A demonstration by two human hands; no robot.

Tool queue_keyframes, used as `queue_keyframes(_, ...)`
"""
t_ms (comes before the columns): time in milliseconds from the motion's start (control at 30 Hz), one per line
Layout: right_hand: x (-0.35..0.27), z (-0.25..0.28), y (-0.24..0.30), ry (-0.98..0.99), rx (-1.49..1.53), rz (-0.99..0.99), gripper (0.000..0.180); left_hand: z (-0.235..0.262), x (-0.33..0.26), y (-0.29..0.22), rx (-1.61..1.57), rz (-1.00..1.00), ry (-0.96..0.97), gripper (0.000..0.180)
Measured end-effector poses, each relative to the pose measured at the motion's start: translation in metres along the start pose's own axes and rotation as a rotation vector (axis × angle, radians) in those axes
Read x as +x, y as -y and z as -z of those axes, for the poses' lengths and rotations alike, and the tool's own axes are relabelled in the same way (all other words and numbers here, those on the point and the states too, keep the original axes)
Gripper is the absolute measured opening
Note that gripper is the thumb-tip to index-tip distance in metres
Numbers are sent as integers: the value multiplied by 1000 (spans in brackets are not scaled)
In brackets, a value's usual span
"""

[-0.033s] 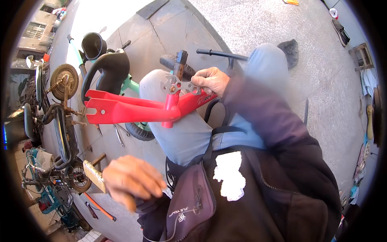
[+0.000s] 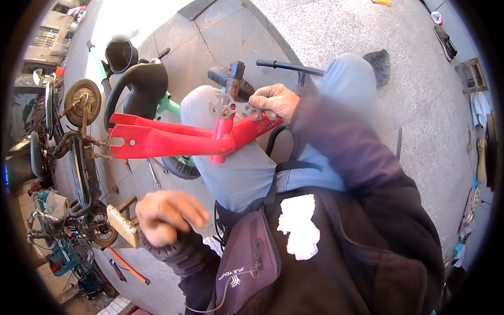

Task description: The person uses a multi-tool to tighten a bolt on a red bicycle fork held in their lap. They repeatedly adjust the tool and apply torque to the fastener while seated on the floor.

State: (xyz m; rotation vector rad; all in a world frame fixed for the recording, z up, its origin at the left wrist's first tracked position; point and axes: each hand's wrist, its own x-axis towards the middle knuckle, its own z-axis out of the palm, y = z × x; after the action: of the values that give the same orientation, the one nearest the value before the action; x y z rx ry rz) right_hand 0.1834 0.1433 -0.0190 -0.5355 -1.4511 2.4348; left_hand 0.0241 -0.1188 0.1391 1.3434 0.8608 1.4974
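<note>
A red bicycle frame with a fork (image 2: 168, 143) lies across my left knee, its fork ends pointing left. From its upright red tube rises a rusty brown steerer tube (image 2: 231, 87) with a dark top. My right hand (image 2: 276, 102) pinches one end of a flat grey multi-hole spanner (image 2: 236, 108). The spanner's other end sits around a small brassy bolt at the base of the rusty tube. Away from the frame, my left hand (image 2: 169, 214) hangs in the air at lower left, slightly blurred, fingers loosely bent and thumb apart, with nothing visible in it.
Beyond the knee lie a black seat (image 2: 148, 89), pale green bike parts and a black handlebar (image 2: 290, 68). Spanners (image 2: 153, 172) lie on the tiles. At left stand a small bike (image 2: 83, 163), a wooden stool (image 2: 123, 226) and an orange-handled tool (image 2: 128, 266).
My left hand has shifted a little farther from my body, and more of its sleeve shows. The red fork ends have tipped up slightly; my right hand stays on the spanner.
</note>
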Motion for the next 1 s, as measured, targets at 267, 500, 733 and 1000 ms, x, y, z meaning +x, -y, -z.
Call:
queue_keyframes(267,-3,-7,-2,60,-141,-134,27,-25,13,65,445,334,-621,62)
queue_keyframes(500,-7,-5,6,-2,-220,-36,23,-37,38,108,1143,181,-520,64)
queue_keyframes(733,-7,-11,3,195,-311,-177,24,-31,40,122,1061,266,-634,60)
queue_keyframes(1000,-8,20,8,-155,-137,258,21,-28,41,127,1115,264,-630,70)
